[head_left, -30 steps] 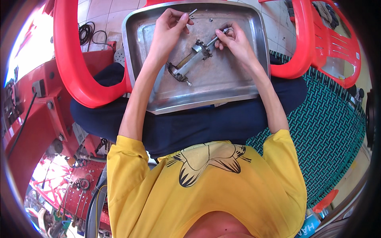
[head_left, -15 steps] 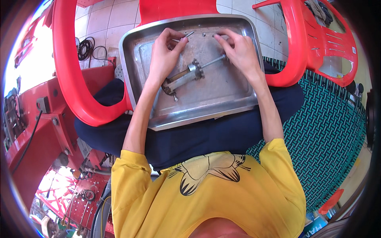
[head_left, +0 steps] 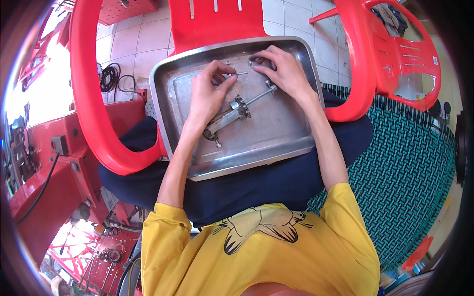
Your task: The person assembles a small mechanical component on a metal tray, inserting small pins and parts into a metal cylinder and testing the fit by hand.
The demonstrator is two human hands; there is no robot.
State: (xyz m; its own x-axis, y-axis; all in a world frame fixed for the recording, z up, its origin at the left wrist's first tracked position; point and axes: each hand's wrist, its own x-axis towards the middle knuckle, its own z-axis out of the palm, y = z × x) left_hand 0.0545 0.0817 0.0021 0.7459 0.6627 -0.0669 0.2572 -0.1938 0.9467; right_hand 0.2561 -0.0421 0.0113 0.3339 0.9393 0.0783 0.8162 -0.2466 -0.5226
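Rod: slim, straight, silvery | left hand: pinching it | right hand: at nut, grip unclear

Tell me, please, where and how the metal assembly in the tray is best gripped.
Probably by its pale bar just below the toothed ring, pinched across from above and the right: the bar is narrow and lies slantwise, and the left forearm crowds its lower-left end.

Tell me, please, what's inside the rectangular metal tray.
A long grey metal assembly and tiny metal piece lie there; the left hand holds a thin silver rod. What the left and right hand cover is hidden.
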